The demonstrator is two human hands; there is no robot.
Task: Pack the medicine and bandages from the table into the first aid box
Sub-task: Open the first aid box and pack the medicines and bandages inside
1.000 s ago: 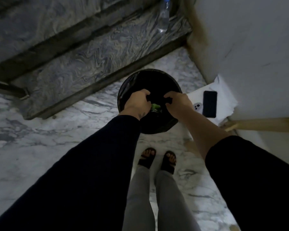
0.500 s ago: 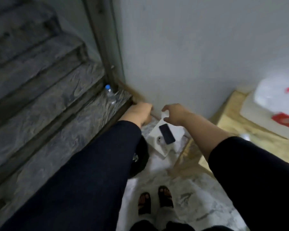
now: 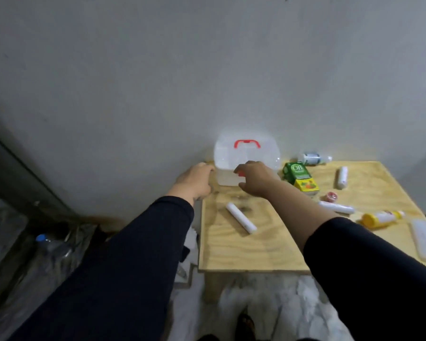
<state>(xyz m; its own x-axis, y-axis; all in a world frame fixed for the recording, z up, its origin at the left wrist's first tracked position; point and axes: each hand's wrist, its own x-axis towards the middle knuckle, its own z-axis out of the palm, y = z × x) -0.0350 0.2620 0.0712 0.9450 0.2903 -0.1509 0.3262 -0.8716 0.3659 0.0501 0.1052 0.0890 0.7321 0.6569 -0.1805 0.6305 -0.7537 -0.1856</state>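
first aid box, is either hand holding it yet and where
Neither hand plainly holds anything. The right hand reaches in front of the first aid box near its front latch, the left hand is beside its left wall; contact cannot be told.

bare table point(image 3: 234, 252) before box point(image 3: 246, 153)

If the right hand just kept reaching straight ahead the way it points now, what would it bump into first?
Most likely the first aid box. The right hand points at its front, over the red latch there, and nothing lies between them. It may already be touching; depth is hard to judge from this view.
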